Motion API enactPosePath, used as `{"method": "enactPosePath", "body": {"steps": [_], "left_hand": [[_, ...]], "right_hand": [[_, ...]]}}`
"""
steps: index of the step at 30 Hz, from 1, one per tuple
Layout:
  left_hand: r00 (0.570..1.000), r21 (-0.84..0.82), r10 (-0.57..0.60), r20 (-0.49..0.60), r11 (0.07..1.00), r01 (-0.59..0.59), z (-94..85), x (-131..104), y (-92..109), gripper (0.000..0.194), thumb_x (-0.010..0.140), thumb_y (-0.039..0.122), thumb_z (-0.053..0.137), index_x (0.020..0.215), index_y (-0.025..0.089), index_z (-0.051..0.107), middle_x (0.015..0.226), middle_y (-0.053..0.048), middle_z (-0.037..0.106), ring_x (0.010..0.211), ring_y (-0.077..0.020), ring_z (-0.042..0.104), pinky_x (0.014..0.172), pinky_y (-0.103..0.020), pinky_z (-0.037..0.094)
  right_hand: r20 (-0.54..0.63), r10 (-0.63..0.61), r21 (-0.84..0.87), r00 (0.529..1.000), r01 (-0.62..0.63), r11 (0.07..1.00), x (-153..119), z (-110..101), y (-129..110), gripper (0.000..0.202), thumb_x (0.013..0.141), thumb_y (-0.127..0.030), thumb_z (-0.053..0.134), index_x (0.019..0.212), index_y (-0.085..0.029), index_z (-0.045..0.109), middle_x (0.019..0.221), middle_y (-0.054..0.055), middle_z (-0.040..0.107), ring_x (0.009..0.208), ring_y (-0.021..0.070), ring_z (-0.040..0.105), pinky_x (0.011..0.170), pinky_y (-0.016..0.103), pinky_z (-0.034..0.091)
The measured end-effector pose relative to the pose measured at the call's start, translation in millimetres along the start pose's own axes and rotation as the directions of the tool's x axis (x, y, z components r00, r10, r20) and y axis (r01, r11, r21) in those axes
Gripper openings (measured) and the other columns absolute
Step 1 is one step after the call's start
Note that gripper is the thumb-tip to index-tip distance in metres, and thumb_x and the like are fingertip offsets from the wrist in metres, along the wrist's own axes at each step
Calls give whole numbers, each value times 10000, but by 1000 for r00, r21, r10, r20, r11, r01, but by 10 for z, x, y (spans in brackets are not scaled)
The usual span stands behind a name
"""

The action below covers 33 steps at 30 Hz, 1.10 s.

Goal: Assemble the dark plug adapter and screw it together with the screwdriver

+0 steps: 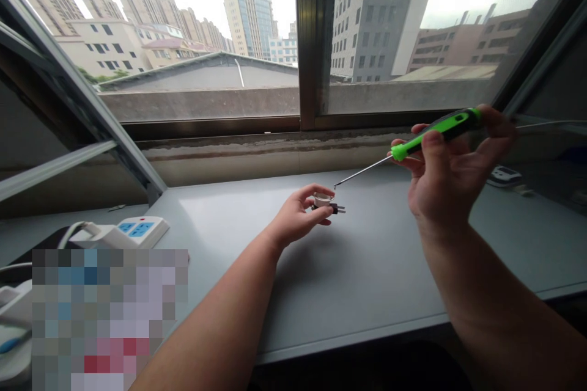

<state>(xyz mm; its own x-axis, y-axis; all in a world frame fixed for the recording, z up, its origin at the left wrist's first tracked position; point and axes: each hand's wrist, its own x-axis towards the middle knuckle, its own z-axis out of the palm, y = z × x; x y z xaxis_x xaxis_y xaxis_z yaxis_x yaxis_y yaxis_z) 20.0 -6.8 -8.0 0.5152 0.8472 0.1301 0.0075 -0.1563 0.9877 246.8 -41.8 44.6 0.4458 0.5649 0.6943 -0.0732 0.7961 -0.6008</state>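
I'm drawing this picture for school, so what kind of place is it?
It looks like an indoor workspace, maybe an office or workshop. You can tell by the pale desk below a big window, and the green-and-black screwdriver in the right hand.

Space opens beneath the screwdriver; the power strip obstructs left.

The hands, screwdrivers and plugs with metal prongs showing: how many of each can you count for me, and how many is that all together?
Hands: 2 (left hand, right hand)
Screwdrivers: 1 (green-and-black screwdriver)
Plugs with prongs showing: 1 (pronged plug)
Total: 4
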Motion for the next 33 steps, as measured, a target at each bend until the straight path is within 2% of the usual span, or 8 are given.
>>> {"method": "enactPosePath", "body": {"steps": [1,3,6,8,17,23,28,33], "left_hand": [[1000,-33,-12,0,999,12,-10,0,15,387,830,371,808,1136,173,679,916,-74,705,893,-180,710,804,-370,657],[1000,-81,-22,-6,996,22,-25,-1,39,420,833,448,807,1120,168,683,888,-71,712,913,-197,725,802,-368,655],[1000,-97,-22,-21,995,20,-28,-1,46,438,820,510,808,1062,164,694,882,-66,703,935,-214,730,738,-332,652],[1000,-97,-22,-10,995,21,-22,1,35,441,814,521,811,1043,162,695,893,-67,700,932,-214,730,710,-315,648],[1000,-71,6,5,997,-5,8,11,31,425,814,498,818,1026,152,692,898,-73,693,914,-205,715,688,-298,638],[995,31,101,18,994,-101,17,-1,50,348,859,490,767,920,153,706,1013,-85,636,914,-183,665,650,-281,638],[981,193,188,50,962,-194,-19,0,18,290,896,448,729,883,158,734,1082,-93,608,867,-157,656,616,-249,633],[979,254,192,67,946,-203,-24,-6,18,270,916,422,706,876,157,736,1077,-84,598,823,-137,651,608,-238,631]], "right_hand": [[-81,8,-2,997,-9,1000,45,-29,49,540,904,-301,738,1292,-441,389,1147,-25,654,967,176,753,764,302,700],[-155,88,23,984,-85,996,118,-63,140,536,865,-311,771,1257,-374,411,1003,-26,702,827,182,770,674,321,703],[-142,250,83,958,-240,967,162,-60,220,552,828,-304,797,1226,-345,417,930,-49,724,752,172,777,629,316,695],[-132,292,99,947,-280,955,153,-39,233,563,814,-305,807,1219,-337,418,916,-56,731,735,171,783,614,305,688],[-86,232,73,969,-226,971,92,12,213,585,813,-322,822,1241,-345,423,943,-60,735,718,163,779,612,313,693],[-67,223,70,973,-218,973,103,-6,226,584,818,-334,820,1251,-361,429,948,-64,733,731,156,777,640,320,699],[-69,162,52,984,-159,986,119,-25,221,572,831,-357,806,1263,-377,431,973,-57,725,760,172,780,637,344,706],[-13,156,39,988,-156,987,77,3,207,573,830,-348,810,1263,-363,436,982,-45,735,763,175,780,630,340,703]]}}
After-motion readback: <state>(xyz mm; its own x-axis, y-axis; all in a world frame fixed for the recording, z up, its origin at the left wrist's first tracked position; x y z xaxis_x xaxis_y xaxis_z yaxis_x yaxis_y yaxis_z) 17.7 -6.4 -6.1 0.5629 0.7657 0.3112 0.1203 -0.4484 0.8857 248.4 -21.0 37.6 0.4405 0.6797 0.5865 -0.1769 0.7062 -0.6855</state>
